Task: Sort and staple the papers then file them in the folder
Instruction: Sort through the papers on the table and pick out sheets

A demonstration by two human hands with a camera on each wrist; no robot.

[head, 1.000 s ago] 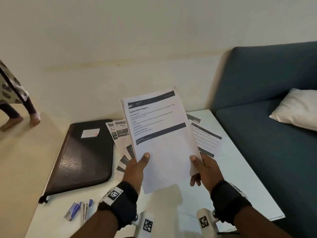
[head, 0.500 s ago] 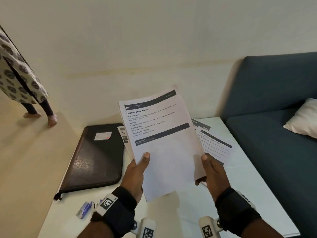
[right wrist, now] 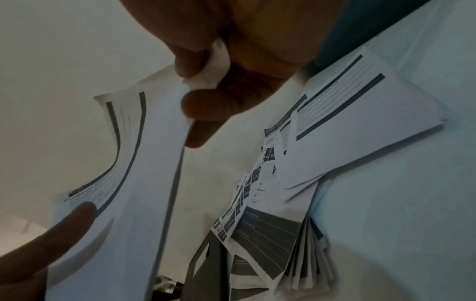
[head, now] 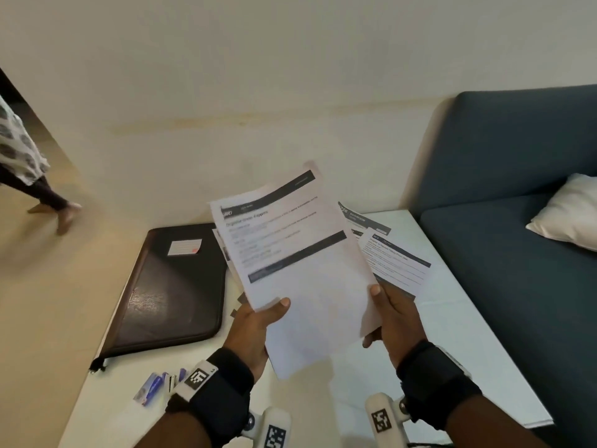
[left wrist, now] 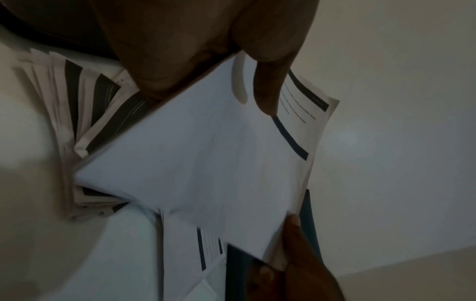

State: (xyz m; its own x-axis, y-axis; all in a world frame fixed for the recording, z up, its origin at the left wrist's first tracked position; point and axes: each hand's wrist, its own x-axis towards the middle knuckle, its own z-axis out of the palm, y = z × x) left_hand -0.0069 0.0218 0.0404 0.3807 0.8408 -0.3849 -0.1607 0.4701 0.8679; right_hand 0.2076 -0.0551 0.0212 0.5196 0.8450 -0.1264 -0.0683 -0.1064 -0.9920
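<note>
Papers (head: 300, 253) are held up above the table (head: 468, 350), printed face toward the head camera, so that the heading can be read for sorting. Left hand (head: 255, 324) pinches the lower left edge, thumb on the front and fingers behind; right hand (head: 392, 313) pinches the lower right edge the same way. Both grips sit low on the sheets, which leaves the printed upper half uncovered. The right wrist view shows more than one sheet in the grip, edges slightly parted.

Beneath them, a fanned pile (right wrist: 270, 234) lies on the table, and a smaller stack (head: 395, 260) lies apart to the right, probably an already sorted group. Folder (head: 174, 286) lies closed at the table's left, so filing has not begun. Stapler (head: 150, 388), as it appears to be, rests near the front edge, within the left hand's reach.
</note>
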